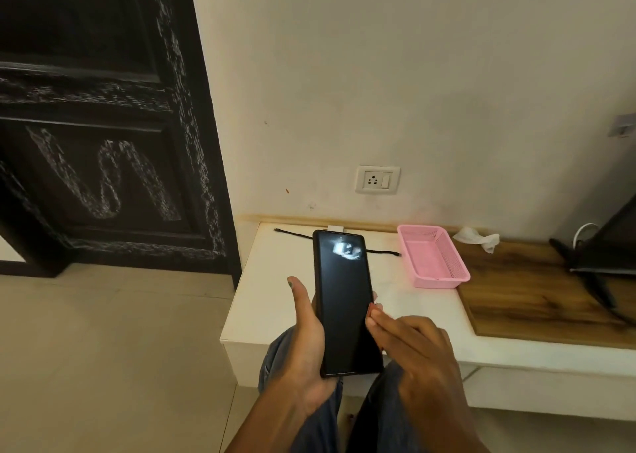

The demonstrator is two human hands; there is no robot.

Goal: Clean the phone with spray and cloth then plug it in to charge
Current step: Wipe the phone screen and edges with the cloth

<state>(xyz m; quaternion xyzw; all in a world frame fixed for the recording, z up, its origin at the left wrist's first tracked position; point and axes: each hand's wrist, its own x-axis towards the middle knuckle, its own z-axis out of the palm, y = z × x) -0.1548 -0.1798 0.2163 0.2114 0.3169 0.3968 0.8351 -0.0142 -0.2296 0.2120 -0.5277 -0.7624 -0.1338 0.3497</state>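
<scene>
**Phone held over the low white worktop**

Cream wall and pale floor tiles frame a low white worktop (275, 301) that runs to the right into a wood-grain panel (523, 297).

Above the near edge of that worktop, over the person's knees, is the phone (344, 301): black, screen up and dark, with a small bright reflection near its top end. The left hand (306, 342) holds it, its grip closed around the phone's left edge and lower back, thumb lying up along the left side and fingertips just showing past the right edge. The right hand (413, 353) is beside the phone on the right, fingers bunched together with their tips touching the phone's right edge; it grips nothing, and whether it is pressing or only resting there cannot be told.

Behind the phone a thin black cable (296, 234) lies across the worktop near the wall. A small white block (335, 227) at the wall is mostly hidden by the phone's top. To the right sits an empty pink basket (444, 282), and beyond it, on the wood panel, a crumpled white cloth (476, 237). A wall socket (377, 179) with a switch is mounted above. A dark panelled door (103, 125) fills the left side.
</scene>
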